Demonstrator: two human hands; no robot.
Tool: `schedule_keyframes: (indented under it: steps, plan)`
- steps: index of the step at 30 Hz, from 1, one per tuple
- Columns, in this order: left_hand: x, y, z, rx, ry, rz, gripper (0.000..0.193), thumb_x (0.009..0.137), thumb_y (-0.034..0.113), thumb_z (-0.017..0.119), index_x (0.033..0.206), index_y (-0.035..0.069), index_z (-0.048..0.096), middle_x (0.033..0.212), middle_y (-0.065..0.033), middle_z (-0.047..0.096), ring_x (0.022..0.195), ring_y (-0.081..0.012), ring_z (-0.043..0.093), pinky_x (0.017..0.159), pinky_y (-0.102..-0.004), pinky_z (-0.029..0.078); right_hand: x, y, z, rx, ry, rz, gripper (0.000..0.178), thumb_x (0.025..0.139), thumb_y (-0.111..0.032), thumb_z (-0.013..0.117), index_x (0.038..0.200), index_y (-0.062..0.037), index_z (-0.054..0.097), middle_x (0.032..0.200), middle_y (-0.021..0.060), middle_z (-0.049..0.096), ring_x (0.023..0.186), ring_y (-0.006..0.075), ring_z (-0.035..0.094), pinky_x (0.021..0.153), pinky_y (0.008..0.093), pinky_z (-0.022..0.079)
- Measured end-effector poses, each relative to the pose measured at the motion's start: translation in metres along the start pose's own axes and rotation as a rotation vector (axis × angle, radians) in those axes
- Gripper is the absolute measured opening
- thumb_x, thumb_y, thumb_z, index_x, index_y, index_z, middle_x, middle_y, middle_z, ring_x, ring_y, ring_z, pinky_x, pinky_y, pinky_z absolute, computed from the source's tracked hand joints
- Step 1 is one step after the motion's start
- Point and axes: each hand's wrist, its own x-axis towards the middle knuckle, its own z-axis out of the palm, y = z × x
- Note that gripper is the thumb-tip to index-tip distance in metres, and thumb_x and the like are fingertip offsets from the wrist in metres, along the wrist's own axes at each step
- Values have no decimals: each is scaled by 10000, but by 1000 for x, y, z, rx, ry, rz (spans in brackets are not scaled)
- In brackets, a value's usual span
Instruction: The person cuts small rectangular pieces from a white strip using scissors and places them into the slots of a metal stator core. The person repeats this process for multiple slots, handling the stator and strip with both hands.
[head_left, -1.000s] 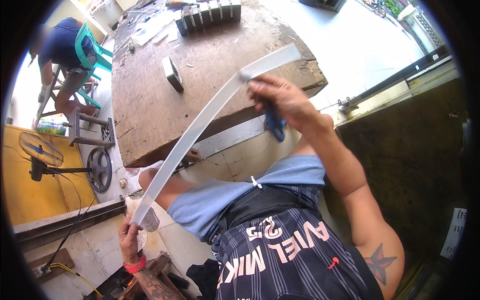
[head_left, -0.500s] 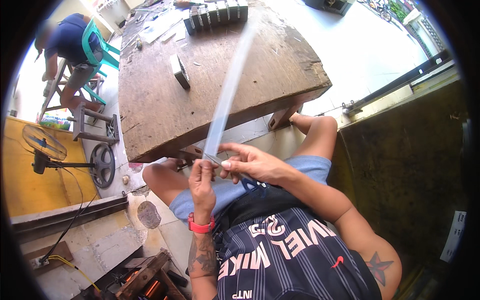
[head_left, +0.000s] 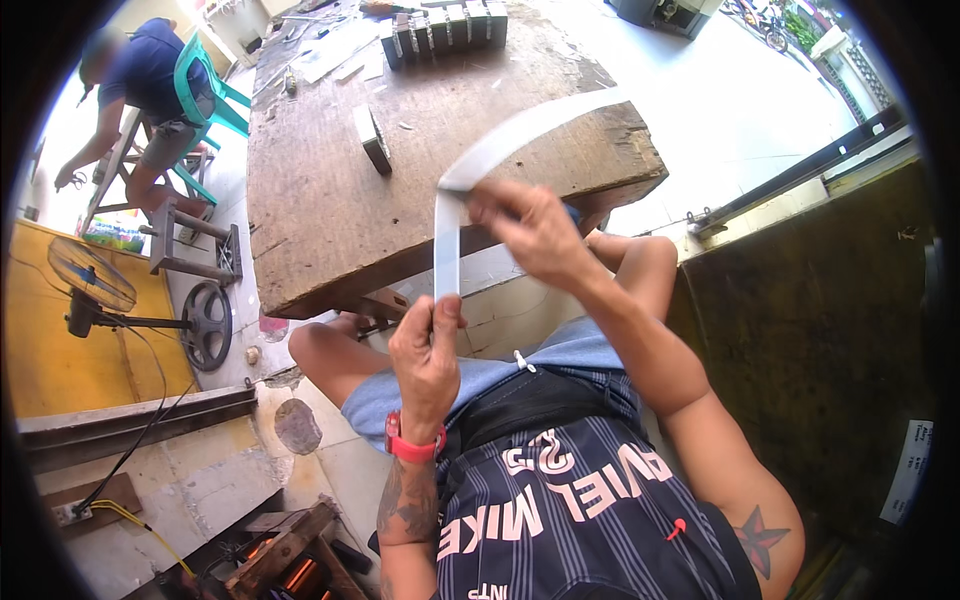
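Observation:
A translucent whitish strip (head_left: pixel 447 245) rises from my left hand (head_left: pixel 428 350), which is closed on its lower end with the thumb along it. Partway up, the strip bends sharply, and its far part curves off to the right over the table. My right hand (head_left: pixel 535 230), slightly smeared by motion, is closed at that bend. It holds scissors (head_left: pixel 572 213); a bit of blue handle shows past the hand, and a dark blade seems to press on the strip. Most of the scissors is hidden by the fingers.
A worn wooden table (head_left: pixel 330 210) stands ahead, bearing a small upright dark block (head_left: pixel 374 140), a row of similar blocks (head_left: pixel 445 35) and scraps. At left are a fan (head_left: pixel 95 285) and a person (head_left: pixel 150 75) by a green chair (head_left: pixel 200 90). A dark panel (head_left: pixel 800 350) stands at right.
My right hand has moved up and away along the strip with the scissors, and the strip, straight before, is now bent and curved rightward. My left hand has shifted slightly right.

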Motion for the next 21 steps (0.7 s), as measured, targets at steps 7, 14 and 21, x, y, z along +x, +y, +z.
schedule_keyframes:
  steps: [7, 14, 21]
  plan:
    - [-60, 13, -25, 39, -71, 5, 330, 1077, 214, 617, 832, -7, 611, 686, -36, 535, 624, -111, 463, 565, -315, 356, 82, 32, -51, -113, 255, 117, 333, 1071, -244, 615, 1392, -182, 683, 977, 56, 769, 587, 56, 503, 475, 219, 429]
    - [-121, -14, -91, -29, -122, -95, 291, 1059, 158, 620, 823, -12, 619, 711, -44, 543, 649, -130, 496, 596, -303, 373, 166, 43, -175, -656, 549, 80, 330, 1075, -314, 574, 1335, -162, 709, 1164, 99, 761, 858, 164, 601, 696, 299, 481]
    - [-45, -48, -35, -244, 43, -176, 338, 1134, 276, 520, 925, 35, 630, 741, 50, 499, 686, -48, 434, 597, -241, 346, 48, -8, -110, -346, -67, -47, 616, 892, 33, 514, 1458, -182, 626, 1203, 27, 762, 863, 148, 717, 715, 284, 597]
